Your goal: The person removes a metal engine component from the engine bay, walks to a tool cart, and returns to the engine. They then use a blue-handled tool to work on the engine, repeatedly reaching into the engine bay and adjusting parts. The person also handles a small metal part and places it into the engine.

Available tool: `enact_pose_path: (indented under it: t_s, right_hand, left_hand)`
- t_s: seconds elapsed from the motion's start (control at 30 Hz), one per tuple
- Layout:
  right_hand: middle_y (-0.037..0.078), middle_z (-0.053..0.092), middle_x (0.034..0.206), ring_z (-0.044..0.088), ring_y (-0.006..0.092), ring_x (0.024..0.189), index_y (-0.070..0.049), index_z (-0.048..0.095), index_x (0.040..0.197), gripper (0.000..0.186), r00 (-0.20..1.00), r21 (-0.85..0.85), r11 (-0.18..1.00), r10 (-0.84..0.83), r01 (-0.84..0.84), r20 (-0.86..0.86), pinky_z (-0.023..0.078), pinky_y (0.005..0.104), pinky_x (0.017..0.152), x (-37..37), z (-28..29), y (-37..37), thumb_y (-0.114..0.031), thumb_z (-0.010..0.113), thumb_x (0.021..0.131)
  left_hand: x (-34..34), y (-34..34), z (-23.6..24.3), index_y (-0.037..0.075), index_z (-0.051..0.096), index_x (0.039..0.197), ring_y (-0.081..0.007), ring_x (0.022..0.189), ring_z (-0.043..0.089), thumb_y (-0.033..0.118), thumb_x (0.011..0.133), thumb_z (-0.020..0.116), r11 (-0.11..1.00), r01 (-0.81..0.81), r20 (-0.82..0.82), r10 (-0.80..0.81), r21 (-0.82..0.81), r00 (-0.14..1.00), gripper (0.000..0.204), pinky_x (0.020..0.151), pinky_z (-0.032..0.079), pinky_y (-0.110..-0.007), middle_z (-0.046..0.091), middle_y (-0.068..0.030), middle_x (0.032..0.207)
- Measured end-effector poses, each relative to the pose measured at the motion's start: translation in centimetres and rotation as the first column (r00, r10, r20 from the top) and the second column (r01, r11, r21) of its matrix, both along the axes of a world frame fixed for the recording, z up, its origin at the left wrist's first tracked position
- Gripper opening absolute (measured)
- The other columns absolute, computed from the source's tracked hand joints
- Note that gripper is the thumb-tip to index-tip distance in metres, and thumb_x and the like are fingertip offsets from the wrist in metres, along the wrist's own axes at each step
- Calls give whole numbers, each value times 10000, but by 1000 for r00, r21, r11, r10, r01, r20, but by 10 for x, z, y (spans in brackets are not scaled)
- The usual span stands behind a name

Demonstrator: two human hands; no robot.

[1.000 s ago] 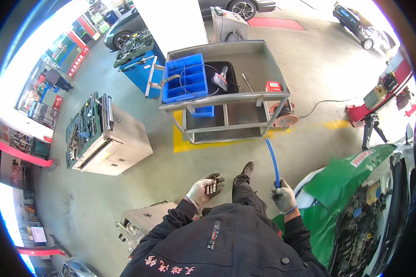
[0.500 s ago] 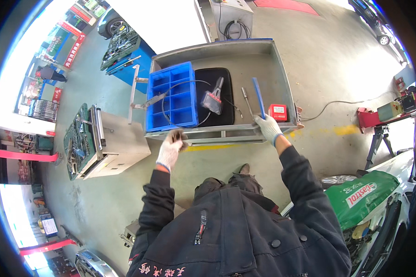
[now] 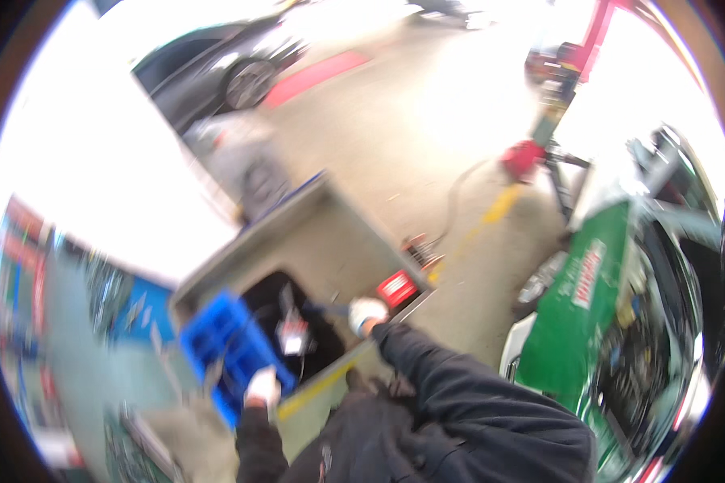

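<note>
The picture is smeared by motion. My right hand (image 3: pixel 367 315), in a white glove, is closed around the near end of a slim blue bar (image 3: pixel 330 309) over the metal tray cart (image 3: pixel 362 229). Just beside that hand sits a small red box (image 3: pixel 396 290) in the tray's corner. My left hand (image 3: pixel 262 386), also gloved, is at the near edge of the blue divided bin (image 3: pixel 254 332); its fingers are too blurred to read. Between the hands, a handheld device with a screen (image 3: pixel 292 332) lies on a black mat (image 3: pixel 328 348).
A green cover (image 3: pixel 568 306) drapes the car with its engine bay exposed (image 3: pixel 644 362) on the right. Beyond the tray stand a grey cabinet (image 3: pixel 238 157) and a dark car (image 3: pixel 217 68). A red stand (image 3: pixel 524 159) is at the far right, with a cable on the floor.
My view has swung to the right, so the tray now appears lower left and tilted. The blue bar has tipped from pointing away to pointing left, its end still at my right hand.
</note>
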State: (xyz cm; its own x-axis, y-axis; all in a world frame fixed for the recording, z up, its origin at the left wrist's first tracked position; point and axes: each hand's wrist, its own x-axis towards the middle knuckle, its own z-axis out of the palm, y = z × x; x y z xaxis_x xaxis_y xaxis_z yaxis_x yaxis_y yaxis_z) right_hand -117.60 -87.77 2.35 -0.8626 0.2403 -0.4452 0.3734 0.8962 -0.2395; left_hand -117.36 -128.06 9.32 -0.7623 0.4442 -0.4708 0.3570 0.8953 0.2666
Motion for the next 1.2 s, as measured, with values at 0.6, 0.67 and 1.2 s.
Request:
enact_pose_path:
  t_s: [0.6,0.67,1.2]
  right_hand:
    - [124,759,1099,773,262,910,-11,610,1369,395,847,-955,181,-520,234,109,622,433,829,127,184,4,-197,615,1022]
    - [106,738,1098,756,214,861,-25,588,1363,349,808,-930,322,-586,175,-51,653,399,777,182,208,3,-180,617,1053]
    - [330,762,1155,734,532,1109,-50,464,1530,578,252,-605,353,-935,713,-248,569,599,958,646,204,0,-362,647,1079]
  left_hand:
    - [-31,47,96,57,826,1186,-455,1183,756,428,941,650,861,375,131,-352,-342,927,478,1083,579,-523,792,-275,1214]
    - [-12,77,136,74,831,1155,-442,1131,768,392,989,635,914,357,-12,-366,-194,930,408,1026,596,-529,807,-246,1148]
    - [469,426,125,-52,557,1511,-241,1278,692,240,1213,502,743,-84,740,-639,665,210,421,1102,550,-360,723,-180,1412]
